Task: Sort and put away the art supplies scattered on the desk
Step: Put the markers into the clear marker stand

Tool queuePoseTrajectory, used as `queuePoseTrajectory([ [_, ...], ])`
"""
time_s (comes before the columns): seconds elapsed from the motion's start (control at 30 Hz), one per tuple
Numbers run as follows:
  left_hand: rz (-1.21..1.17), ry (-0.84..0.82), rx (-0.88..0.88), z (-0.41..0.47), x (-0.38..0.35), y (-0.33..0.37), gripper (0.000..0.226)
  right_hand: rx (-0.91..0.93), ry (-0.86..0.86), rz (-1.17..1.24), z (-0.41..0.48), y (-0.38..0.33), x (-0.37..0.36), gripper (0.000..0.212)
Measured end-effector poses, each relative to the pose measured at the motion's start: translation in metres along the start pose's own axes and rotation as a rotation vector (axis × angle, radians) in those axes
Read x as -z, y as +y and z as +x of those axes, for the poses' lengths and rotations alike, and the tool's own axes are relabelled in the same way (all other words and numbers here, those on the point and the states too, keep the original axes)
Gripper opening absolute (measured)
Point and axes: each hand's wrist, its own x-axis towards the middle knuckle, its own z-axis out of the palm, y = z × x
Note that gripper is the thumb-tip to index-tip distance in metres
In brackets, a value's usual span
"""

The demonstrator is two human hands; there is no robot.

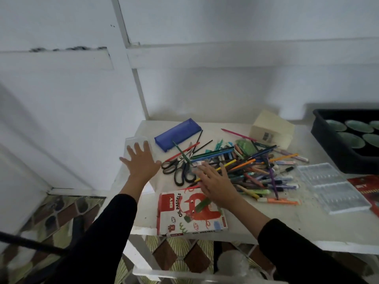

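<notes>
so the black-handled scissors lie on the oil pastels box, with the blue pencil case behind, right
No: the head view shows the black-handled scissors on the white desk beyond the red-and-white oil pastels box, with the blue plastic pencil case behind.

White desk [287, 222] bears pencils [256, 169], scissors [180, 171], pastels box [184, 218], blue case [176, 134].

oil pastels box [184, 218]: "OIL PASTELS" on lid, again along front edge. Cream box [271, 129]: barcode label, digits unreadable. Red pack [365, 188]: print illegible.
</notes>
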Motion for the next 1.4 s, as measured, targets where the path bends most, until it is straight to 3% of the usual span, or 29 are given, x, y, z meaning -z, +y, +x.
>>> queuePoseTrajectory([
  [0.13, -0.317, -0.176, 0.266, 0.023, -0.003, -0.038, 0.118, 0.016, 0.002, 0.063, 0.054, -0.039, -0.009, 0.046],
  [0.23, -0.603, -0.21, 0.287, 0.037, -0.008, -0.061, 0.116, -0.123, 0.113, 0.183, 0.087, -0.064, -0.022, 0.039],
  [0.33, -0.821, -0.187, 0.199, 0.049, -0.002, -0.081, 0.111, -0.319, 0.152, 0.57, 0.122, -0.089, -0.028, 0.027],
  [0.43, -0.991, -0.143, 0.0, 0.048, 0.007, -0.095, 0.115, -0.509, -0.002, 0.92, 0.149, -0.113, -0.024, 0.033],
  [0.5, -1.079, -0.136, -0.127, 0.044, 0.012, -0.102, 0.119, -0.572, -0.039, 1.124, 0.162, -0.131, -0.02, 0.035],
  [0.57, -1.131, -0.15, -0.237, 0.043, 0.013, -0.108, 0.125, -0.585, 0.033, 1.259, 0.167, -0.141, -0.02, 0.038],
  [0.67, -1.183, -0.214, -0.322, 0.051, 0.005, -0.119, 0.135, -0.529, 0.101, 1.217, 0.165, -0.143, -0.022, 0.037],
  [0.73, -1.178, -0.248, -0.337, 0.053, -0.004, -0.123, 0.139, -0.47, 0.057, 1.209, 0.159, -0.139, -0.025, 0.035],
  [0.9, -1.217, -0.29, -0.27, 0.047, -0.023, -0.128, 0.131, -0.38, -0.021, 1.114, 0.149, -0.132, -0.033, 0.05],
  [1.0, -1.116, 0.029, -0.27, 0.034, -0.022, -0.118, 0.133, -0.378, 0.0, 1.099, 0.147, -0.133, -0.033, 0.053],
  [1.1, -1.091, 0.45, -0.333, 0.019, -0.012, -0.102, 0.106, -0.477, 0.059, 1.164, 0.145, -0.128, -0.034, 0.057],
  [1.17, -0.986, 0.644, -0.422, 0.014, 0.002, -0.089, 0.088, -0.55, 0.13, 1.251, 0.141, -0.122, -0.024, 0.055],
  [1.3, -0.751, 0.794, -0.634, 0.013, 0.028, -0.053, 0.046, -0.641, 0.293, 1.326, 0.122, -0.103, 0.004, 0.041],
  [1.4, -0.596, 0.915, -0.751, 0.012, 0.033, -0.023, 0.028, -0.688, 0.306, 1.322, 0.098, -0.085, 0.024, 0.027],
])
